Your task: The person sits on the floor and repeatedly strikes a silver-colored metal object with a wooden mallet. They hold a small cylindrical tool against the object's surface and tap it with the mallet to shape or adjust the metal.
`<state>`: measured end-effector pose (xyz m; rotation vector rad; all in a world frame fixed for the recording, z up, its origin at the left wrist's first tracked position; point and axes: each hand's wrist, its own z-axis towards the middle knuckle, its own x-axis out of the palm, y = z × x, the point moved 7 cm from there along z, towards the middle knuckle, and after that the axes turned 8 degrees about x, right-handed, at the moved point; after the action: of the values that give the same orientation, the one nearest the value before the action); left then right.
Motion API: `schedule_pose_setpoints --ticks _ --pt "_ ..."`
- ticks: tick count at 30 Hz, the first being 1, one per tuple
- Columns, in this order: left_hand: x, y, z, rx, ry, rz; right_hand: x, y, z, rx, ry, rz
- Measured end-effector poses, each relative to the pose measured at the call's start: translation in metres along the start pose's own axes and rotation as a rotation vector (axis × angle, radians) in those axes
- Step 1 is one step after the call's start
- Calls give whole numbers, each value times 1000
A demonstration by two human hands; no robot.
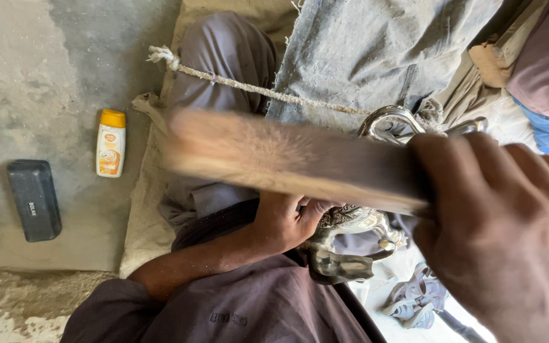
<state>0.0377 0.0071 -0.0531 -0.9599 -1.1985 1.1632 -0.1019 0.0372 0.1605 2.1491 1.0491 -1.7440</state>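
Both hands grip: right hand (pixel 509 235) fingers wrap a blurred wooden brush (pixel 287 159), left hand (pixel 287 222) clasps ornate silvery metalwork (pixel 351 248)

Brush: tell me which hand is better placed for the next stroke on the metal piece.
Right, probably. The right hand grips the brush, which is blurred above the metal piece. The left hand clasps that piece in the lap.

white-and-orange bottle (pixel 110 143), black block (pixel 33 199), silver metalwork (pixel 349 244)

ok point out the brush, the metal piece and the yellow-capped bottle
brush (pixel 274 159), head view, middle of its blurred wooden back
metal piece (pixel 344 254), head view, lower shiny part
yellow-capped bottle (pixel 110 146), head view, its white body
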Motion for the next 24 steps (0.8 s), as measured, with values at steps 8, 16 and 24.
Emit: schedule_pose_setpoints --ticks 8,16,24 --pt "-13 -17 12 24 -61 26 13 -10 -8 46 19 -48" --pt "-10 -12 15 30 -21 -5 4 -5 -1 5 72 -212" --pt "-2 13 -1 -348 155 -21 1 -4 -9 5 -6 -197"
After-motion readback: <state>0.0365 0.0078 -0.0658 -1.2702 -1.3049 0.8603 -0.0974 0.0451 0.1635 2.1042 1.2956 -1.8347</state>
